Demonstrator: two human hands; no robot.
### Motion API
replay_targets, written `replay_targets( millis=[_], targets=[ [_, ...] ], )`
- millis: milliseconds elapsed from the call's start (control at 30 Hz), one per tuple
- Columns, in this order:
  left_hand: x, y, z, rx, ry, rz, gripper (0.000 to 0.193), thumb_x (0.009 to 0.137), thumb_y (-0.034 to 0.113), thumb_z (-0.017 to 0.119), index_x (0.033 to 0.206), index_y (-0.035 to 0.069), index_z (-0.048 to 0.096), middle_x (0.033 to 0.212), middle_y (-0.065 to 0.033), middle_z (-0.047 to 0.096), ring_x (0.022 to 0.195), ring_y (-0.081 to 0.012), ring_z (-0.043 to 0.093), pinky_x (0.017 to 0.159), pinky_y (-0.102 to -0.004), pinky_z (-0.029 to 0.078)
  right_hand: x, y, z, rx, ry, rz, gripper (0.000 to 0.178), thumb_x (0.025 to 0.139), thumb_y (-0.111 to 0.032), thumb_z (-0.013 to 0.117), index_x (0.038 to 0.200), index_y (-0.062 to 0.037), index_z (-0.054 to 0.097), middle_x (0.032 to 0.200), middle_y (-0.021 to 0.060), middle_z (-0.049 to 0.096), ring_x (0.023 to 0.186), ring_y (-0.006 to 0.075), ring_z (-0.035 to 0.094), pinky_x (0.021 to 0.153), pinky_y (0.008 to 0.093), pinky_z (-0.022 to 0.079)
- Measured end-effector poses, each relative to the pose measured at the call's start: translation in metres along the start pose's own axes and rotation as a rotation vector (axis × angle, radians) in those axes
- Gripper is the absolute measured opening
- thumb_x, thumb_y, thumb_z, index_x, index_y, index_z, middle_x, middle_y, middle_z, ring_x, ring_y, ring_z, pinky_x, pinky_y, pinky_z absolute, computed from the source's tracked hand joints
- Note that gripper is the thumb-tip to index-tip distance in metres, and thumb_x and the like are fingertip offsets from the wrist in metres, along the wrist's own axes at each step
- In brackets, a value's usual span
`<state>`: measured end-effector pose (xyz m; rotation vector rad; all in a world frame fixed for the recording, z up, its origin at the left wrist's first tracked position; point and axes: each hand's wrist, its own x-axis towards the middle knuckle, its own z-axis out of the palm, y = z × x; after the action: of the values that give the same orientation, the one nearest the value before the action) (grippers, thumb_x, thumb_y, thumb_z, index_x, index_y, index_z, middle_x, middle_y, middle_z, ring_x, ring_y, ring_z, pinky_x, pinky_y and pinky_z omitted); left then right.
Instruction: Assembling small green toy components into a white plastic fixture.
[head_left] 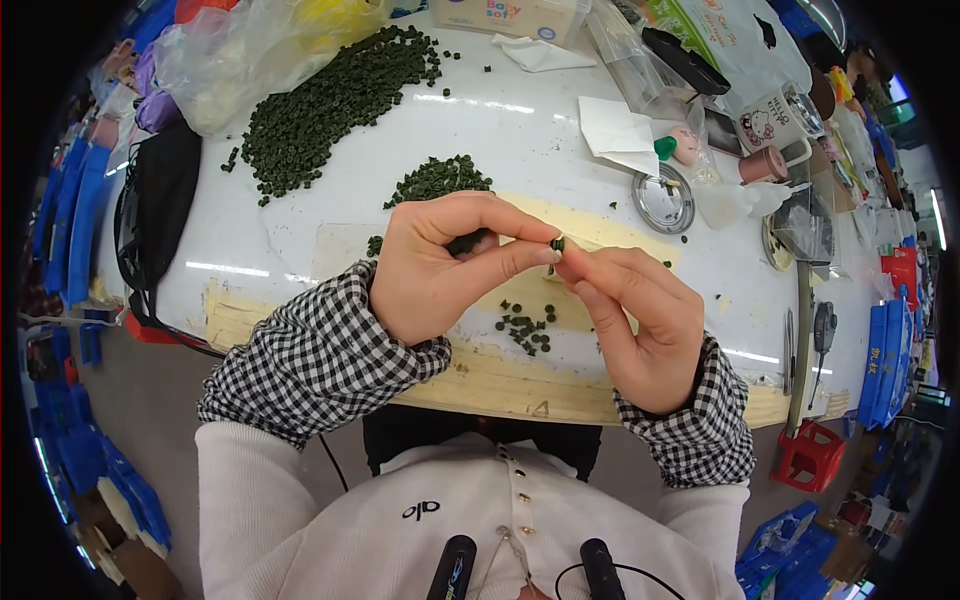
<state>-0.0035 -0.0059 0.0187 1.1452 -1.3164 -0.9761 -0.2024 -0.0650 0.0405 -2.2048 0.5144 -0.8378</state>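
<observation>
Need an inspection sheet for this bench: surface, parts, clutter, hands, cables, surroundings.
Surface: white tabletop, yellowed strip along the near edge.
Parts: large pile of small dark green pieces, smaller heap, loose scatter nearer the front.
Clutter: plastic bags far left; white tissue, round metal dish, copper-coloured spool and mug to the right.
Hands: left hand pinches one green piece; right hand meets it there, grip unclear.
Cables: thin dark cable below the table, beside the left sleeve.
Surroundings: blue bins and red stool at right.

Bright light — glare streaks on white tabletop (pixel 540 150) — edges bowed, corners black.
</observation>
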Motion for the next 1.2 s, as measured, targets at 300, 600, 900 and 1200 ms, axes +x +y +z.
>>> replay_targets(
  millis=[300, 600, 900, 1200],
  targets=[
    [0.000, -0.004, 0.000, -0.031, -0.005, 0.016, 0.016, 0.079, -0.005, 0.069, 0.094, -0.002, 0.068, 0.081, -0.0020, 0.061, 0.064, -0.0040, 0.043, 0.061, -0.0190, 0.037, -0.001, 0.000, 0.000, 0.006, 0.007, 0.004, 0.032, 0.083, 0.008, 0.058, 0.114, 0.0009, 0.062, 0.093, 0.0141, 0.063, 0.075, 0.0184, 0.062, 0.066, 0.0245, 0.050],
    [0.001, -0.005, 0.000, -0.053, -0.010, 0.014, 0.017, 0.079, -0.005, 0.068, 0.095, -0.002, 0.068, 0.079, -0.0016, 0.061, 0.065, -0.0046, 0.044, 0.061, -0.0197, 0.038, -0.001, 0.000, -0.001, 0.005, 0.000, -0.011, 0.033, 0.083, 0.008, 0.058, 0.115, 0.0012, 0.061, 0.093, 0.0142, 0.063, 0.075, 0.0188, 0.062, 0.066, 0.0245, 0.050],
    [0.000, -0.005, 0.001, -0.055, -0.004, 0.010, 0.017, 0.078, -0.005, 0.069, 0.095, -0.002, 0.068, 0.077, -0.0009, 0.060, 0.065, -0.0046, 0.044, 0.062, -0.0199, 0.038, -0.001, -0.001, -0.001, -0.004, 0.020, -0.011, 0.031, 0.082, 0.007, 0.060, 0.113, 0.0014, 0.062, 0.090, 0.0132, 0.063, 0.074, 0.0186, 0.062, 0.066, 0.0248, 0.049],
    [0.000, -0.007, 0.002, -0.038, 0.007, -0.019, 0.015, 0.077, -0.004, 0.070, 0.092, -0.002, 0.068, 0.076, -0.0004, 0.059, 0.065, -0.0048, 0.044, 0.062, -0.0202, 0.038, 0.002, 0.009, -0.035, -0.210, 0.198, 0.165, 0.014, 0.079, -0.003, 0.069, 0.092, 0.0006, 0.067, 0.074, 0.0070, 0.060, 0.063, 0.0113, 0.055, 0.056, 0.0231, 0.043]
  ],
)
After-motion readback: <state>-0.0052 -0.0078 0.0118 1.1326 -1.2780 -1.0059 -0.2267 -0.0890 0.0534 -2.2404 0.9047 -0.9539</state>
